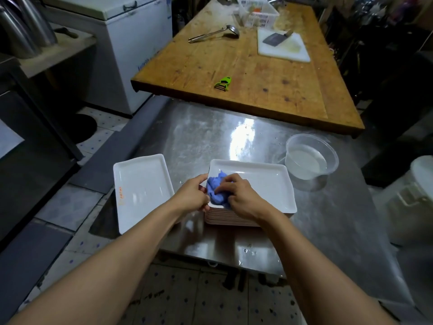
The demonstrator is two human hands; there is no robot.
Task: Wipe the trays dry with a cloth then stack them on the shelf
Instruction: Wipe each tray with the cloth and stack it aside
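Both hands, left [193, 195] and right [242, 198], fingers curled, bunch the soft blue cloth [216, 190]; beneath them the top tray [262, 184] looks stiff and slick, best gripped at its rim.

steel table [210, 137] bare behind trays; water tub [311, 158] blocks right

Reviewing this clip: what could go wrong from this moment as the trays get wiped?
1. The single tray on the left juts past the steel table's edge; a knock from the left hand might tip it off.
2. The tub of water stands close beside the tray stack; a wide sweep of the right hand with the blue cloth could spill it over the trays.
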